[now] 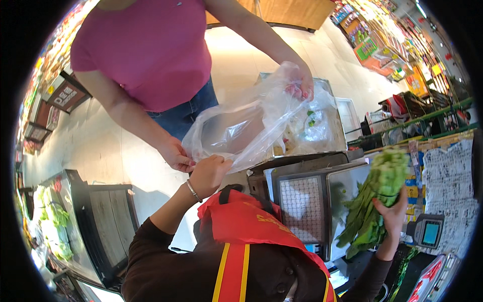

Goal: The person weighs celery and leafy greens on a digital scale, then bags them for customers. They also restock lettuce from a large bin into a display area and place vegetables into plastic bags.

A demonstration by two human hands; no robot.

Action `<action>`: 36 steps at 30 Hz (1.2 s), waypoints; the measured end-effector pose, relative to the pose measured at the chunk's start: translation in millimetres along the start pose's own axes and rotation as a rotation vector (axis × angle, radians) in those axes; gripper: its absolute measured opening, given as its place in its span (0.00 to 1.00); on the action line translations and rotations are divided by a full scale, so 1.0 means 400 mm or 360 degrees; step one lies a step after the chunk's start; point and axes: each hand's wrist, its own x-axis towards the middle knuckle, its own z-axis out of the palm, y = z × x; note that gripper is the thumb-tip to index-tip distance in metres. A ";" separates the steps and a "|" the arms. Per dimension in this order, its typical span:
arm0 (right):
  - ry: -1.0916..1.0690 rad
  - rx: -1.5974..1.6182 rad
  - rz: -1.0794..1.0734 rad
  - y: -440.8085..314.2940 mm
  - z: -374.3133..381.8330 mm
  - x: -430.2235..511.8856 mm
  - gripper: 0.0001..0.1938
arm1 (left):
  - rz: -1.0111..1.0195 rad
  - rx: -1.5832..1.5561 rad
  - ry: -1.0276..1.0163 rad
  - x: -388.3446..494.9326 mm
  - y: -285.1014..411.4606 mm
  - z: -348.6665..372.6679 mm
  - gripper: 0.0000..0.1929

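Observation:
My left hand (210, 175), with a bangle at the wrist, pinches the near rim of a clear plastic bag (260, 151). Another person, facing me in a pink top, holds the same bag by its far and left edges, so its mouth gapes wide. In my right hand (392, 213) is a bundle of leafy green vegetables (377, 192), tied near its pale stalks. The leaves hang over the metal pan (354, 181) of a weighing scale, whose keypad (302, 209) lies to the pan's left. Whether the leaves touch the pan I cannot tell.
Beyond the scale, a metal-edged counter (343, 132) carries more clear bags with produce. Sheets bearing writing (449, 192) and a small device with a screen (429, 231) are at the right. On the left stands a case with lettuce-like greens (53, 222). Stocked shelves line the background.

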 end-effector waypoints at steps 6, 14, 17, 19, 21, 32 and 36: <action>0.0176 0.0666 -0.0444 -0.176 0.062 0.149 0.38 | -0.0030 0.0129 0.0070 -0.018 0.024 0.015 0.10; -0.1195 -0.0675 -0.2173 -0.750 0.310 0.295 0.34 | -0.0074 0.0267 0.0507 -0.043 0.045 0.063 0.12; -0.1520 -0.1155 -0.2208 -0.772 0.429 0.316 0.23 | -0.0045 0.0296 0.0519 -0.045 0.088 0.025 0.10; -0.1517 -0.1314 -0.2226 -0.778 0.519 0.319 0.19 | -0.0098 0.0209 0.0425 -0.038 0.105 0.010 0.07; -0.1510 -0.1462 -0.2268 -0.763 0.635 0.310 0.24 | -0.0083 0.0132 0.0447 -0.036 0.114 0.013 0.05; -0.1017 -0.1275 -0.2460 -0.530 0.934 0.174 0.27 | -0.0031 0.0098 0.0468 -0.022 0.096 -0.047 0.08; -0.1169 -0.0731 -0.2422 -0.488 0.912 0.183 0.22 | 0.0027 0.0133 0.0410 -0.003 0.078 -0.061 0.07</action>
